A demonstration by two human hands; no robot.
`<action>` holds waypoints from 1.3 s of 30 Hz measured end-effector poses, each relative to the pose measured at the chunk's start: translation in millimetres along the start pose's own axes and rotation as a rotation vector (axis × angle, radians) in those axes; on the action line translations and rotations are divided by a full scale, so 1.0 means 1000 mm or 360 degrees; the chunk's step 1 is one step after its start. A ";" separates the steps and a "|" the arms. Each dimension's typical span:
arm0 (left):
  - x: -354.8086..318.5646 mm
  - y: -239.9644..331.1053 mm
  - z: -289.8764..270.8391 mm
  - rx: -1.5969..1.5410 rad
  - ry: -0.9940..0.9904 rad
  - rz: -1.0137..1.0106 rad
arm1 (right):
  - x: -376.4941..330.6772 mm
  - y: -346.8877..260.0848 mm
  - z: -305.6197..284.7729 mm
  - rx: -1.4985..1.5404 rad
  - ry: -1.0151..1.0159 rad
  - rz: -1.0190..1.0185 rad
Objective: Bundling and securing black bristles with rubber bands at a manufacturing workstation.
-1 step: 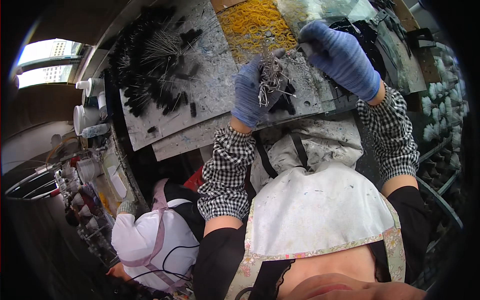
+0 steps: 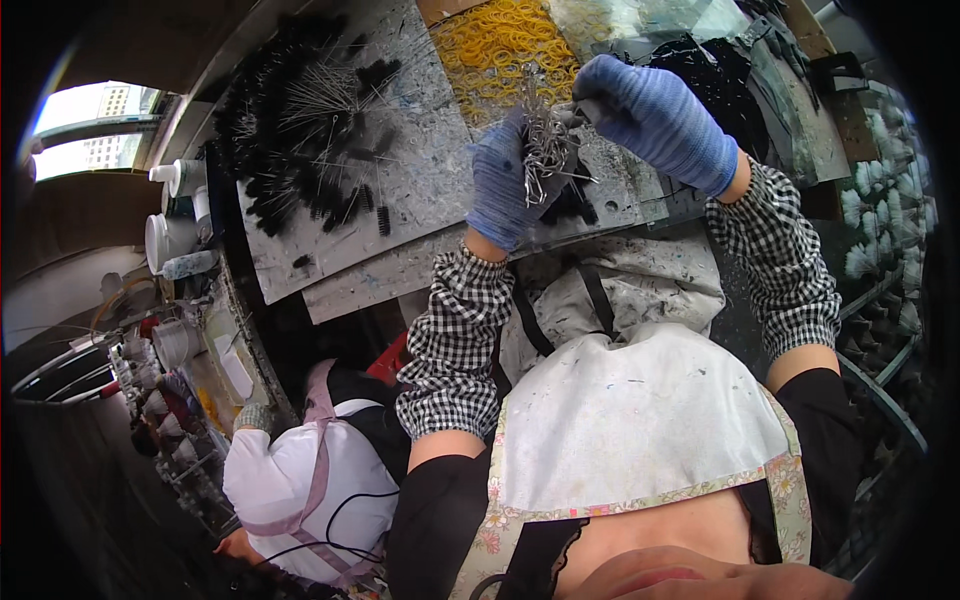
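My left hand (image 2: 495, 190), in a blue knitted glove, is closed around a bunch of bent silver wires (image 2: 545, 155) with looped ends. My right hand (image 2: 665, 125), gloved alike, is pinched just right of the bunch's upper part; whatever its fingertips hold is too small to make out. Black bristle pieces (image 2: 572, 208) show below the bunch, partly behind it. On the grey work board (image 2: 425, 185) to the left lies a big heap of black twisted-wire brushes (image 2: 290, 130). Beyond my hands are many yellow rubber bands (image 2: 500, 40).
Clear plastic sheeting (image 2: 640, 20) and dark strips (image 2: 710, 80) lie at the far right of the table. White containers (image 2: 170, 240) stand at the left. A co-worker in white (image 2: 310, 490) sits to my lower left. White brushes (image 2: 880, 220) fill a rack at the right.
My right hand has moved left, closer to the wire bunch. The left hand keeps its hold and has shifted only slightly.
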State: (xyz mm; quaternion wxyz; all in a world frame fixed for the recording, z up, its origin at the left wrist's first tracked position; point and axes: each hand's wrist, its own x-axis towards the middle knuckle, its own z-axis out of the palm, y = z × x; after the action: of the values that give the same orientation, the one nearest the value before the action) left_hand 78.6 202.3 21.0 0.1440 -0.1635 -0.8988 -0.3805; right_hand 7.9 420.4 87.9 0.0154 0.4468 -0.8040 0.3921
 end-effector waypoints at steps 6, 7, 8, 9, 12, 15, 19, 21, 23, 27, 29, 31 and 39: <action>0.007 -0.017 0.018 -0.0316 -0.0066 -0.0209 | 0.020 -0.021 -0.031 -0.0334 0.0460 -0.0356; 0.006 -0.013 0.018 -0.0152 -0.0011 -0.0107 | 0.026 -0.046 -0.047 -0.0346 0.0524 -0.0527; 0.005 -0.013 0.020 0.0022 0.0034 -0.0012 | 0.028 -0.068 -0.044 -0.0238 0.0435 -0.0514; 0.015 -0.072 0.077 0.0623 0.1399 0.0421 | 0.051 -0.119 -0.031 -0.0090 0.0311 -0.0630; 0.007 -0.041 0.059 0.0082 0.0764 0.0190 | 0.041 -0.150 -0.004 0.0602 -0.0302 -0.0446; 0.006 -0.005 0.021 -0.0366 0.0136 -0.0121 | 0.047 -0.190 -0.010 0.1446 -0.0567 -0.0483; -0.003 -0.027 0.020 -0.0287 0.0212 -0.0106 | 0.048 -0.206 0.001 0.1688 -0.0722 -0.0619; -0.004 -0.034 0.019 -0.0207 0.0259 -0.0096 | 0.048 -0.211 0.006 0.1741 -0.0794 -0.0680; 0.003 -0.012 0.012 -0.0140 0.0244 0.0046 | 0.047 -0.211 0.008 0.1763 -0.0819 -0.0702; -0.002 -0.008 0.024 -0.0331 0.0237 -0.0115 | 0.041 -0.214 0.007 0.1768 -0.0852 -0.0726; 0.004 -0.002 0.028 -0.0157 0.0205 0.0084 | 0.038 -0.215 0.007 0.1740 -0.0861 -0.0746; -0.003 -0.021 0.031 -0.0181 0.0213 -0.0030 | 0.038 -0.217 0.012 0.1738 -0.0885 -0.0803; -0.001 0.002 0.012 -0.0458 0.0004 -0.0029 | 0.078 -0.172 0.026 0.0432 -0.0359 -0.0815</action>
State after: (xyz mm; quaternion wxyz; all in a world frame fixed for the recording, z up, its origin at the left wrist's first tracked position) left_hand 78.6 212.1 13.3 0.1167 -0.1738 -0.8361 -0.5070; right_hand 94.7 297.8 205.1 -0.0353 0.6733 -0.6024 0.4273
